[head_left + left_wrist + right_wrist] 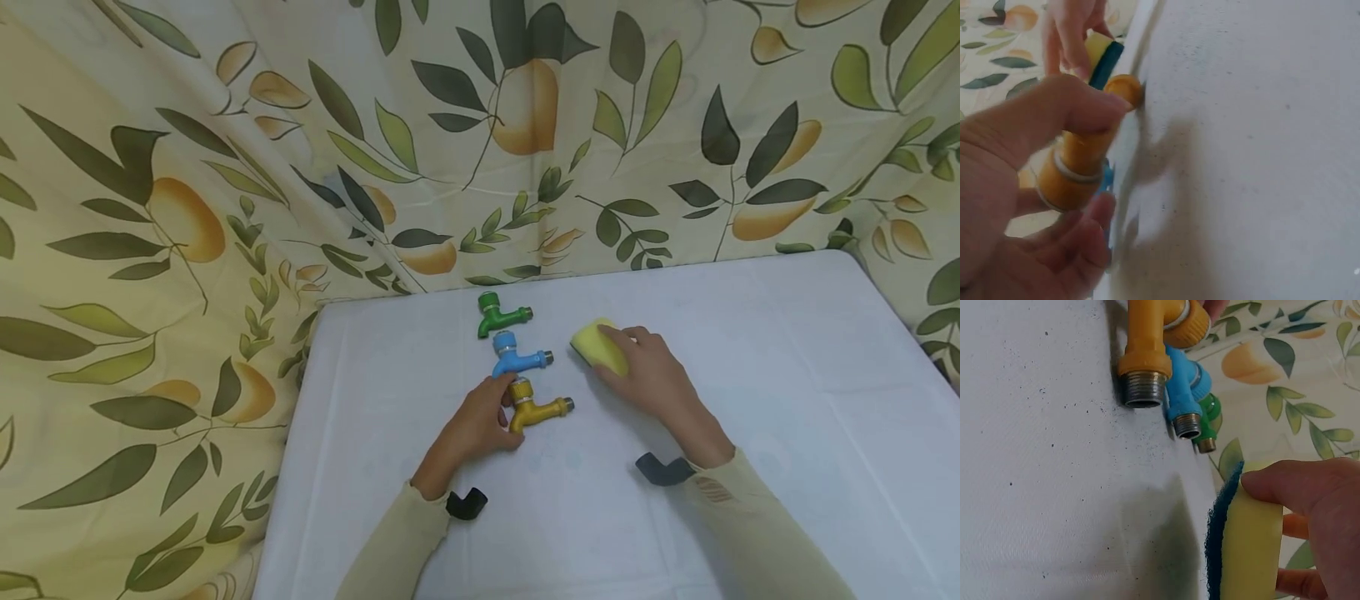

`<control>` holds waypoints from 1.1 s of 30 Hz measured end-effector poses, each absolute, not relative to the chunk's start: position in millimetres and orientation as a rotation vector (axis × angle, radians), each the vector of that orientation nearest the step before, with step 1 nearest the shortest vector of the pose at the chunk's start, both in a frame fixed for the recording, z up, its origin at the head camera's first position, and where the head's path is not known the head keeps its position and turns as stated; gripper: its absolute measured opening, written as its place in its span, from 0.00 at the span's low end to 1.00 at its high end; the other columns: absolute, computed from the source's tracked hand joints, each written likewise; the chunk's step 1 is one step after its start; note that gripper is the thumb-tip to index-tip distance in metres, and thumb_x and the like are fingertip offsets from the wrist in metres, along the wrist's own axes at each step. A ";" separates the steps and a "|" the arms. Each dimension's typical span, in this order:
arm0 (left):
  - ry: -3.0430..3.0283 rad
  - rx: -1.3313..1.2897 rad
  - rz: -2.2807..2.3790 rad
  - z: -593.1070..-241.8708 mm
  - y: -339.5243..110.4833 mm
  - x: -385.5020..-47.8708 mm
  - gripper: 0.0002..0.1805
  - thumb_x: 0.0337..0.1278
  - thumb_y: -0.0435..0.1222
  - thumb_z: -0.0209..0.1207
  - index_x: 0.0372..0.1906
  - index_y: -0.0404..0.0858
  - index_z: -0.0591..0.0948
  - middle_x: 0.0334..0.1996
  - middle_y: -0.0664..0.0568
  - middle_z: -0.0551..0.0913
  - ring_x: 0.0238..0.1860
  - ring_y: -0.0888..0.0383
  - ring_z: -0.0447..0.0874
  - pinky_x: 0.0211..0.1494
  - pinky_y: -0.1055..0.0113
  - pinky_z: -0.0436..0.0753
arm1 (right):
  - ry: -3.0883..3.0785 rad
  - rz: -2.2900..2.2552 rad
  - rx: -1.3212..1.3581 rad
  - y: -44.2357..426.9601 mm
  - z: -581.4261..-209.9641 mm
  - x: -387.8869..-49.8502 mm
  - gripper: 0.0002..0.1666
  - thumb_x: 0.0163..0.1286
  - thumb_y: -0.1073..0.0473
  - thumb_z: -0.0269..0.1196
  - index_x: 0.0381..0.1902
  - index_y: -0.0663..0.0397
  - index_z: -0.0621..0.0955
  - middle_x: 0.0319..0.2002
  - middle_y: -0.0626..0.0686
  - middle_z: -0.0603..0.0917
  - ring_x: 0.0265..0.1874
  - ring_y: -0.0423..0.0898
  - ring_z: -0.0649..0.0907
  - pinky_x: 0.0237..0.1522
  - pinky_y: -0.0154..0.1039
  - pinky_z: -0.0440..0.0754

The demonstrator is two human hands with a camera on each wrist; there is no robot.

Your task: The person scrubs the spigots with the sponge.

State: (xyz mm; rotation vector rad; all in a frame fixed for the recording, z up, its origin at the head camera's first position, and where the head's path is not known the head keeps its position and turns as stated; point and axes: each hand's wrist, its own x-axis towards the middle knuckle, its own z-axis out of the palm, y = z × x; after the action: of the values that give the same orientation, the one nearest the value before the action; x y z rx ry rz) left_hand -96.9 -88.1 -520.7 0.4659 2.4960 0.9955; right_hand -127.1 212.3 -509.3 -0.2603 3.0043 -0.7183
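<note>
My left hand grips a yellow tap at its handle and spout end, thumb on one side and fingers on the other. The tap's threaded end points right, bare metal in the right wrist view. Just beyond lies a blue tap, close to the left fingertips, and farther back a green tap. My right hand holds a yellow sponge to the right of the taps, apart from them. Its dark scouring side faces the taps in the right wrist view.
A white-covered table lies under both hands, with small dark specks on its surface in the right wrist view. A curtain printed with leaves and fruit hangs behind and to the left. Dark curved pieces sit at both wrists.
</note>
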 end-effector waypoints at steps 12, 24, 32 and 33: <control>2.713 0.693 1.164 -520.1 -83.8 -93.8 0.51 0.44 0.48 0.77 0.73 0.38 0.65 0.67 0.49 0.72 0.61 0.53 0.77 0.61 0.63 0.83 | 2.974 -0.935 -0.275 207.0 -483.7 -104.7 0.41 0.72 0.35 0.61 0.75 0.48 0.70 0.64 0.62 0.76 0.51 0.57 0.77 0.44 0.51 0.74; 2.920 0.864 1.223 -513.5 -77.6 -97.0 0.51 0.38 0.47 0.79 0.70 0.38 0.67 0.63 0.46 0.76 0.62 0.51 0.75 0.63 0.55 0.80 | 3.183 -1.003 -0.470 176.1 -459.3 -81.8 0.34 0.65 0.45 0.72 0.67 0.46 0.79 0.56 0.58 0.80 0.50 0.55 0.77 0.38 0.46 0.76; 2.973 0.912 1.250 -507.5 -76.3 -98.9 0.50 0.36 0.47 0.79 0.69 0.38 0.69 0.60 0.50 0.79 0.59 0.51 0.76 0.60 0.56 0.79 | 3.308 -0.929 -0.648 167.4 -458.4 -77.7 0.36 0.58 0.46 0.75 0.64 0.46 0.81 0.53 0.59 0.82 0.48 0.56 0.79 0.36 0.47 0.79; 2.975 0.921 1.254 -506.9 -75.7 -98.8 0.50 0.36 0.47 0.79 0.69 0.39 0.69 0.60 0.50 0.79 0.59 0.53 0.75 0.60 0.56 0.78 | 3.308 -0.919 -0.682 166.4 -458.5 -76.6 0.36 0.58 0.46 0.75 0.64 0.46 0.81 0.53 0.59 0.82 0.48 0.55 0.79 0.36 0.47 0.79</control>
State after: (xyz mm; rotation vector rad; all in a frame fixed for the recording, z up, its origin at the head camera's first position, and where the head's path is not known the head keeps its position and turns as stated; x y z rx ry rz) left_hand -98.8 -75.7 -506.9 0.9206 2.9754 1.2541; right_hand -76.6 166.4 -458.5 -0.6819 3.3080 -0.9190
